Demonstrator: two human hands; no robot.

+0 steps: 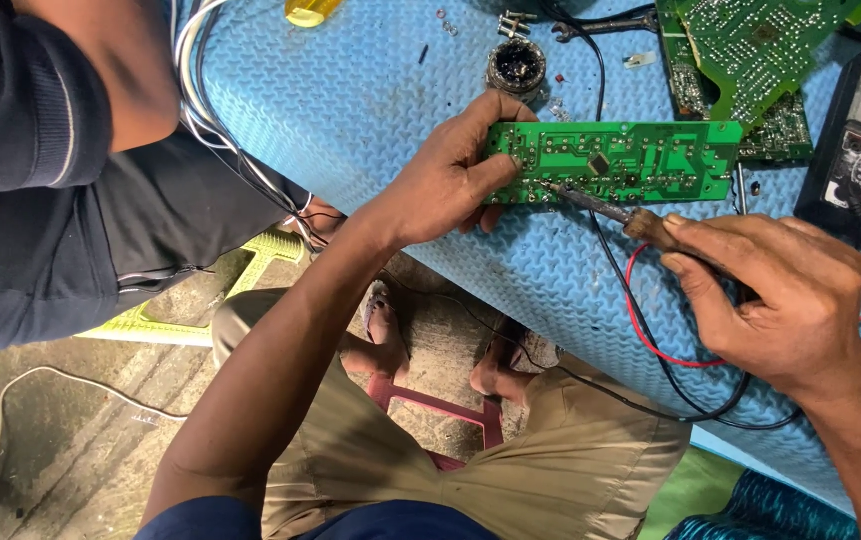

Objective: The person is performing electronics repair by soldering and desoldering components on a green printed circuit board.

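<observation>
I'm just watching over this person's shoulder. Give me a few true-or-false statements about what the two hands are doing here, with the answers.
1. The left hand holds a green circuit board. True.
2. The right hand holds a screwdriver. False: it grips a soldering iron, tip on the board.
3. The table has a red cover. False: it is textured blue.
4. A small round tin sits beyond the board. True.
5. A red wire loops near the right hand. True.

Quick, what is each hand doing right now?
Left hand: closed on the end of the green circuit board.
Right hand: closed around the soldering iron, tip on the board.
</observation>
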